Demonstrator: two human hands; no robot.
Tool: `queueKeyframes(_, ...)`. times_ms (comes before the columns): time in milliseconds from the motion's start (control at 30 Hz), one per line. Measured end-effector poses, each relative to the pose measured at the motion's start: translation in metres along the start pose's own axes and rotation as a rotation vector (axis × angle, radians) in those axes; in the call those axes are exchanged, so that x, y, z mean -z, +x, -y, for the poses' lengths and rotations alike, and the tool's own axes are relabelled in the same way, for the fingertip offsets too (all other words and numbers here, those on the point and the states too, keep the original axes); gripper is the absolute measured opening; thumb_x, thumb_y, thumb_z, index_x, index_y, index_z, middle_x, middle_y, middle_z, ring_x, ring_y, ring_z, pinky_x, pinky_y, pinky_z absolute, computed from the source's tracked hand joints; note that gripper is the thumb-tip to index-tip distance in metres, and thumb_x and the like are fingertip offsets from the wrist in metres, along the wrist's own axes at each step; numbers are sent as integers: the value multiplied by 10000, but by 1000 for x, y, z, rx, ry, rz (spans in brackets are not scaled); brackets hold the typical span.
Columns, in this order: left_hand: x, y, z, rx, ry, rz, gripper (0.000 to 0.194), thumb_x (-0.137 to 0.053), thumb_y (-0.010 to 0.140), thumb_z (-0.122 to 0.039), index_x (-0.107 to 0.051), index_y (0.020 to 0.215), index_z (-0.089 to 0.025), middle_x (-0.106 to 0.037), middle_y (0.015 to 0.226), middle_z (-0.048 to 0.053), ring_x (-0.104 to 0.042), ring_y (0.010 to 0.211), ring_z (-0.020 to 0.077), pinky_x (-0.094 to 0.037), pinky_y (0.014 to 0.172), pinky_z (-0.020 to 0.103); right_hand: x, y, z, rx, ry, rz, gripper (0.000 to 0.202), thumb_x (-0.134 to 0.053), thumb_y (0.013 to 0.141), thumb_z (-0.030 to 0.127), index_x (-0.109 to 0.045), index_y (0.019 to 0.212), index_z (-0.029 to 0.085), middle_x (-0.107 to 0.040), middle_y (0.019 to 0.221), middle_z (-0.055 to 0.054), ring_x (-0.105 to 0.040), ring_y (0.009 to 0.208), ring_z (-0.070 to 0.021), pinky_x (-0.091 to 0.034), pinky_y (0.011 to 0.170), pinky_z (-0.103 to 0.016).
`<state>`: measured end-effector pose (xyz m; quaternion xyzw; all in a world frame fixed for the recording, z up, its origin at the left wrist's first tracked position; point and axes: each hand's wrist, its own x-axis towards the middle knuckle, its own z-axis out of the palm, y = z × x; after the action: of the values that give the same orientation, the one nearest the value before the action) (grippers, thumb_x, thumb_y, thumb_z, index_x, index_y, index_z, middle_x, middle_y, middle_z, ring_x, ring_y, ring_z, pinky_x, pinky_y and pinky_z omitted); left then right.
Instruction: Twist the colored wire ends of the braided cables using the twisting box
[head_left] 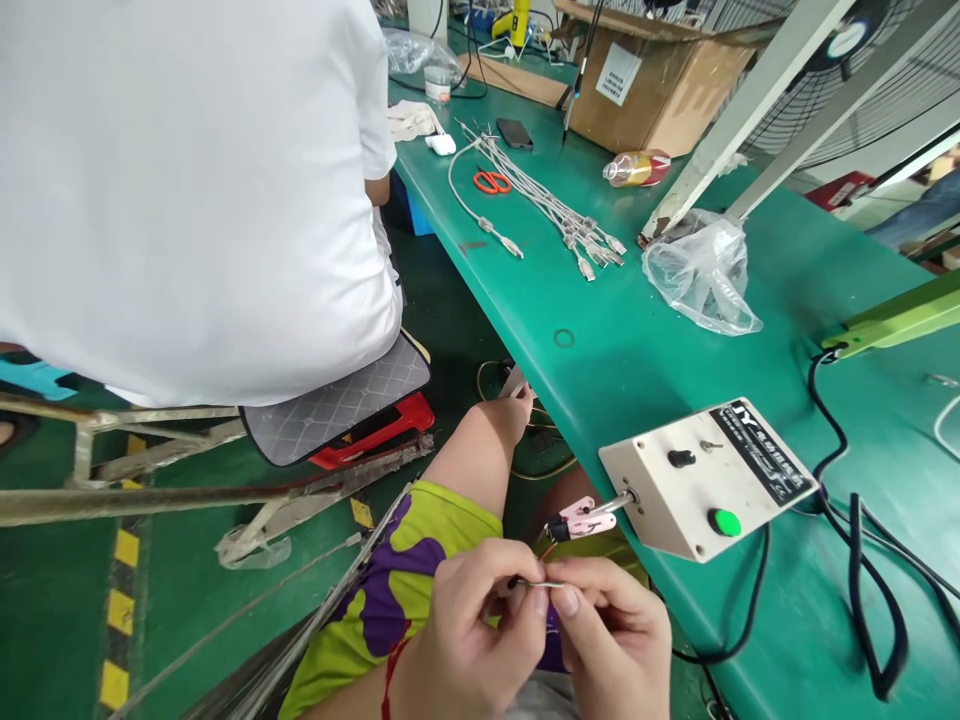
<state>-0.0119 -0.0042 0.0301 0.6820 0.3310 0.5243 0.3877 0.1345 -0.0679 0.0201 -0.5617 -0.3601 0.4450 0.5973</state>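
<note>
My left hand [480,625] and my right hand [611,630] meet above my lap, thumbs and forefingers pinched on a short thin wire [546,584] that runs between them. A reddish strand rises from the fingertips toward a pink clip with a dark tip [581,520]. That clip sits on the metal shaft of a beige control box [709,480], which has a black knob and a green button and stands at the table's edge. Both hands are closed, and their palms are hidden.
A person in a white shirt [195,200] sits at the left. On the green table [525,300] lie grey USB cables [547,205], orange-handled scissors [492,182], a phone [514,134], a bottle [637,168], a plastic bag [705,270] and a cardboard box [652,90]. Black cords trail at right.
</note>
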Motion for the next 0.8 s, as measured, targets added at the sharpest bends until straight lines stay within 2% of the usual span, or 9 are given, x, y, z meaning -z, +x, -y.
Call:
queueKeyframes(100, -1, -2, 0, 16, 11, -32, 201, -645, 986, -95, -632, 1102, -258, -672, 699, -61, -531, 423, 83, -407, 424, 182, 2, -4, -5, -70, 77, 11, 85, -920, 989, 354, -943, 999, 273, -653, 542, 11, -517, 451, -112, -450, 479, -197)
queueKeyframes(233, 0, -4, 3, 0, 18, -37, 193, -654, 993, -97, -631, 1096, -258, -717, 747, -39, -605, 465, 95, -476, 469, 169, -2, -6, -5, -150, 151, 6, 100, -921, 992, 382, -933, 1029, 290, -697, 628, -4, -523, 505, -124, -480, 519, -225)
queueKeyframes(333, 0, -8, 9, 19, -38, -33, 204, -645, 1012, -82, -628, 1119, -254, -744, 796, -20, -630, 490, 96, -509, 497, 163, -5, 0, -4, -170, 167, -13, 196, -883, 1019, 456, -917, 997, 264, -702, 647, -18, -517, 503, -133, -435, 496, -233)
queueKeyframes(400, -1, -10, 13, 44, -80, -44, 204, -645, 1024, -83, -629, 1136, -253, -744, 813, -13, -644, 501, 96, -527, 511, 161, -8, 7, -3, -137, 154, -67, 363, -796, 1075, 530, -888, 914, 218, -608, 562, -4, -468, 488, -131, -398, 498, -242)
queueKeyframes(467, -2, -10, 16, 60, -91, -62, 201, -650, 1027, -80, -629, 1131, -250, -737, 813, -14, -647, 502, 93, -534, 515, 156, -11, 16, -1, -116, 163, -143, 555, -729, 1107, 583, -772, 712, 195, -510, 508, 9, -415, 487, -127, -377, 505, -250)
queueKeyframes(533, -3, -8, 18, 71, -86, -76, 205, -646, 1026, -67, -624, 1115, -250, -721, 787, -27, -639, 492, 87, -537, 519, 149, -15, 23, 2, -140, 210, -208, 584, -756, 1076, 619, -695, 669, 204, -521, 549, 6, -415, 520, -132, -373, 509, -246)
queueKeyframes(600, -4, -5, 19, 83, -77, -85, 213, -634, 1024, -54, -615, 1099, -253, -711, 764, -39, -639, 492, 85, -546, 531, 144, -18, 28, 5, -198, 281, -218, 472, -809, 1015, 657, -802, 867, 209, -566, 620, 8, -432, 553, -139, -376, 515, -237)
queueKeyframes(700, -5, -2, 20, 91, -81, -75, 226, -629, 1017, -45, -612, 1099, -254, -720, 784, -35, -668, 531, 92, -570, 565, 147, -21, 28, 8, -264, 388, -202, 523, -842, 985, 670, -846, 1251, 220, -589, 658, 16, -442, 579, -142, -400, 551, -231)
queueKeyframes(800, -7, -3, 22, 103, -98, -67, 244, -628, 1020, -40, -615, 1126, -260, -726, 827, -30, -682, 564, 94, -585, 589, 150, -23, 26, 8, -258, 474, -215, 455, -855, 1015, 605, -852, 1260, 221, -543, 592, 39, -391, 559, -122, -426, 587, -228)
